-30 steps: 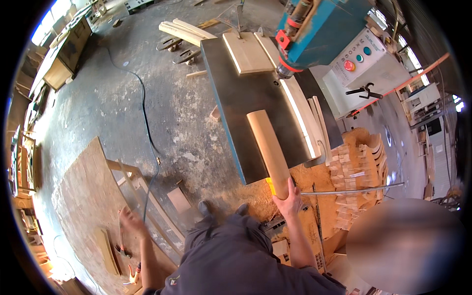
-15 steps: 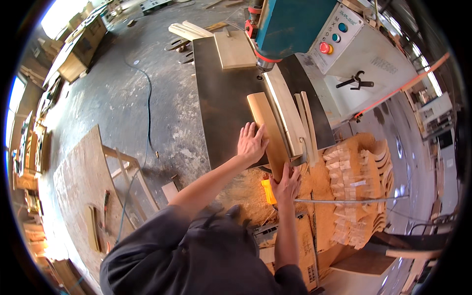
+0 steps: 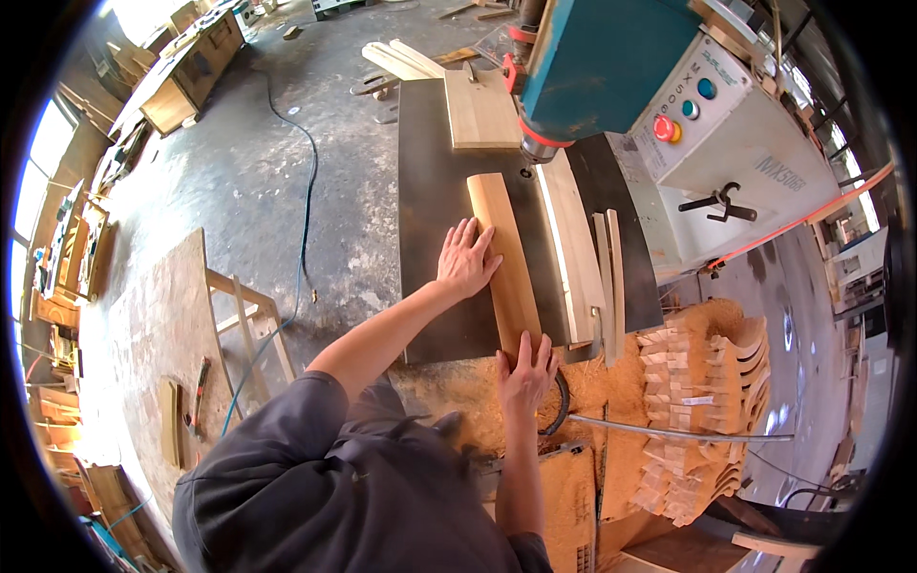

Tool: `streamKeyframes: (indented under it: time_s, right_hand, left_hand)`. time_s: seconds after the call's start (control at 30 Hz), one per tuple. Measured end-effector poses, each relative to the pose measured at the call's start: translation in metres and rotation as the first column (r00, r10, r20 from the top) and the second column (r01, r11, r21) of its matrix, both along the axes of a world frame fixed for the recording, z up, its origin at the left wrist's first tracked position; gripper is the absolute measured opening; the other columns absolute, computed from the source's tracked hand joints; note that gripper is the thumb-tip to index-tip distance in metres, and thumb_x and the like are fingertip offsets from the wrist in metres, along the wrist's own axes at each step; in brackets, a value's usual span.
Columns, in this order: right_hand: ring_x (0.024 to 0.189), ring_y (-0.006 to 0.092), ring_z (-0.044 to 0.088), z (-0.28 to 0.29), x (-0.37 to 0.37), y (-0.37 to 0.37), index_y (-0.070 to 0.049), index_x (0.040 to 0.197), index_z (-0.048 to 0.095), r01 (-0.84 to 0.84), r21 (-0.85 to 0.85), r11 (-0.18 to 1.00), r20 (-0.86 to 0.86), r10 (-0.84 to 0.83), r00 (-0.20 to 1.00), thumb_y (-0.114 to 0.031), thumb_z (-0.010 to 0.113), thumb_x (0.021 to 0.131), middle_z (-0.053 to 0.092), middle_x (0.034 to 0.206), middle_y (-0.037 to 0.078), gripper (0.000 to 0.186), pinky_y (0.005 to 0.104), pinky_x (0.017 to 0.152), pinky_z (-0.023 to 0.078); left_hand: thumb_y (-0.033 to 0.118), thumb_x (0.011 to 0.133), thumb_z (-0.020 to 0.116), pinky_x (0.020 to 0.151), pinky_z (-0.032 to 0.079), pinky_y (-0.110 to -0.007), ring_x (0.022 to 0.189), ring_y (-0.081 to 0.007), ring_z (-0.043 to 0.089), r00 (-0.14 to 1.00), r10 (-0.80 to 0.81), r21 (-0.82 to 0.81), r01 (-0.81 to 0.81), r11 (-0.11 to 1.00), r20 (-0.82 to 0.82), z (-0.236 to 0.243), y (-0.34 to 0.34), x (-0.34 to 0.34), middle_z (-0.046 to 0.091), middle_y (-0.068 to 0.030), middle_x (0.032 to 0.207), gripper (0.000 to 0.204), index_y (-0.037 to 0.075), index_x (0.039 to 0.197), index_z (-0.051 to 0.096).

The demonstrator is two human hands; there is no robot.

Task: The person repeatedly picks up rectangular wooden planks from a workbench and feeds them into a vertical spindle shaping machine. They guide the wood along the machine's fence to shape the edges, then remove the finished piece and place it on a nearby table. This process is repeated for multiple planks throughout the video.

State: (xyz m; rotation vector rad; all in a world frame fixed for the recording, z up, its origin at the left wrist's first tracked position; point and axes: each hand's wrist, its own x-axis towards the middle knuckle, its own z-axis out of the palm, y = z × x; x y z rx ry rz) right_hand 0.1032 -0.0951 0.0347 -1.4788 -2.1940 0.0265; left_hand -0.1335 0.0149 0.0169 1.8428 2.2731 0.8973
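Dusty woodshop, daylight pouring in

Grey concrete floor [image 3: 248, 181] with a cable [image 3: 308, 181] snaking across, bright windows [image 3: 38, 162] on the left, wooden workbench [image 3: 186, 72] far back, sawdust [image 3: 458, 392] heaped around.

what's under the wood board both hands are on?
The wood board lies flat on the dark machine table. The left hand presses its side, the right hand its near end. The table surface directly beneath the board is covered and cannot be seen.
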Motion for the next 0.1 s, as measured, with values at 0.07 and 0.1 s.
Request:
streamKeyframes:
  time_s: [0.07,0.1]
  right_hand:
    - [0.124,0.0467,0.052,-0.001,-0.021,0.010,-0.010,0.138,0.064,0.007,-0.019,1.000,-0.052,-0.008,0.999,-0.035,0.082,0.085,0.053,0.146,0.023,0.061,0.0582,0.105,0.046]
    - [0.124,0.0467,0.052,-0.002,-0.033,0.013,-0.010,0.138,0.064,0.026,-0.020,0.999,-0.044,-0.027,0.999,-0.035,0.082,0.085,0.053,0.146,0.023,0.061,0.0582,0.105,0.046]
  left_hand:
    - [0.047,0.096,0.068,0.128,0.023,-0.053,0.153,-0.0422,0.033,0.999,-0.028,-0.006,0.028,1.000,-0.016,0.001,0.014,-0.026,0.039,-0.0260,0.163,0.069,0.013,0.154,0.050]
    - [0.049,0.095,0.068,0.128,0.023,-0.053,0.154,-0.0420,0.033,0.998,-0.053,-0.009,0.052,0.999,-0.022,0.001,0.022,-0.037,0.039,-0.0259,0.163,0.071,0.013,0.154,0.050]
